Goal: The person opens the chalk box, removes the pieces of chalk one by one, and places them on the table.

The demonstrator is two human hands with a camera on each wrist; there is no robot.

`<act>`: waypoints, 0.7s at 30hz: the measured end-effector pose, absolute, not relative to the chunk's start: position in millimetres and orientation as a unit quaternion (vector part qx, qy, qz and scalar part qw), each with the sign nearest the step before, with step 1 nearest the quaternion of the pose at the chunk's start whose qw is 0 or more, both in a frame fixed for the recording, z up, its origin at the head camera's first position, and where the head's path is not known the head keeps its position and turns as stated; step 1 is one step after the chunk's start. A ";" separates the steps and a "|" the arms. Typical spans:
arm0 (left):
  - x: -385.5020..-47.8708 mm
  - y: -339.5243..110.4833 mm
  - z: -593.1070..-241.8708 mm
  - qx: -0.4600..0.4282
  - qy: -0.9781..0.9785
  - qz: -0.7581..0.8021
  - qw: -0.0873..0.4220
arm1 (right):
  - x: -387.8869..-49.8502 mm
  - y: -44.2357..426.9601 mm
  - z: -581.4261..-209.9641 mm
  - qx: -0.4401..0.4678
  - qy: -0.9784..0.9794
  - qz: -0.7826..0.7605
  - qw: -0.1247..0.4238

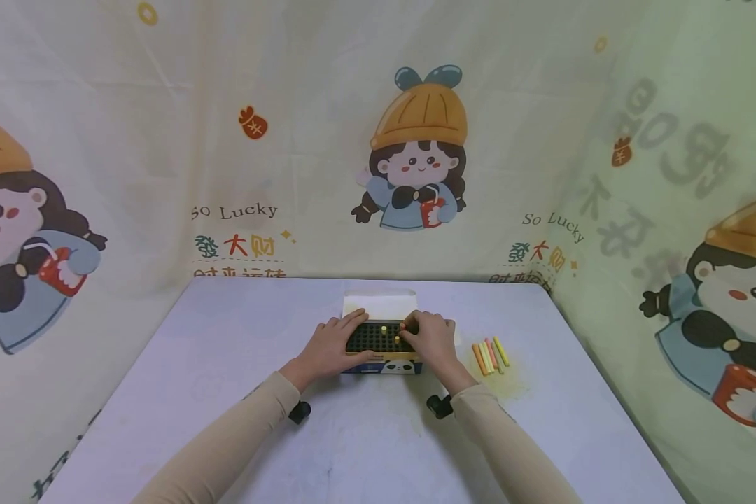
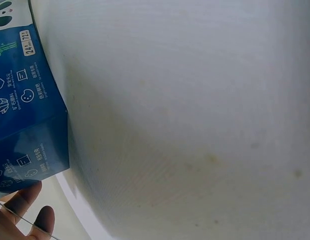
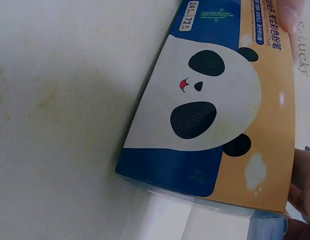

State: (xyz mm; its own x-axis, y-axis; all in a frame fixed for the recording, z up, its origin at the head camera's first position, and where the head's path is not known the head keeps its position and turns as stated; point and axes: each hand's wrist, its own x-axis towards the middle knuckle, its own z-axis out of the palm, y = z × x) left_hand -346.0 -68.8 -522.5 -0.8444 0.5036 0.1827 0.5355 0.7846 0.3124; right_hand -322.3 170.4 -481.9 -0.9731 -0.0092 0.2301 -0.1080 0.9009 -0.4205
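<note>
A blue and yellow chalk box [image 1: 400, 367] with a panda face on its front stands on the table, its white lid flap [image 1: 378, 302] raised at the back. Inside is a black holder [image 1: 364, 337] full of small holes; a pale yellow chalk [image 1: 384, 330] and an orange chalk [image 1: 397, 339] stick up from it. My left hand [image 1: 330, 346] holds the box at its left end, thumb along the front edge. Over the right end, my right hand [image 1: 432, 339] pinches a reddish-orange chalk [image 1: 402, 326] at the holder, mostly hidden by the fingers.
Several coloured chalk sticks [image 1: 490, 355] lie side by side on the table, right of the box, over a yellowish dust patch [image 1: 513, 385]. The white table [image 1: 239, 336] ends at a printed cloth backdrop [image 1: 315, 175] behind and on both sides.
</note>
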 end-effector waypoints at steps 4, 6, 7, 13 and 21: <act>-344.8 -68.3 -519.8 -0.275 -0.944 -0.179 0.038 | -322.2 172.0 -483.2 0.035 -0.964 0.236 0.116; -344.5 -68.6 -519.0 -0.274 -0.945 -0.177 0.035 | -322.5 173.2 -483.8 0.039 -0.961 0.247 0.116; -344.6 -68.8 -518.7 -0.275 -0.945 -0.176 0.034 | -322.9 173.8 -484.2 0.040 -0.960 0.252 0.115; -346.0 -70.1 -520.3 -0.276 -0.945 -0.174 0.038 | -323.7 174.8 -483.6 0.045 -0.957 0.266 0.107; -344.5 -69.0 -519.0 -0.278 -0.942 -0.185 0.039 | -324.8 175.9 -478.5 0.047 -0.959 0.258 0.106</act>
State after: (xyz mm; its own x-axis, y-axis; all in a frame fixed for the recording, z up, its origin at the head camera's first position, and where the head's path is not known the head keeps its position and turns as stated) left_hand -344.5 -69.0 -519.0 -0.8427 0.5086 0.1766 0.5376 0.7776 0.3261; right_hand -324.8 175.9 -478.5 -0.9730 -0.0362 0.2280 -0.1456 0.8629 -0.4840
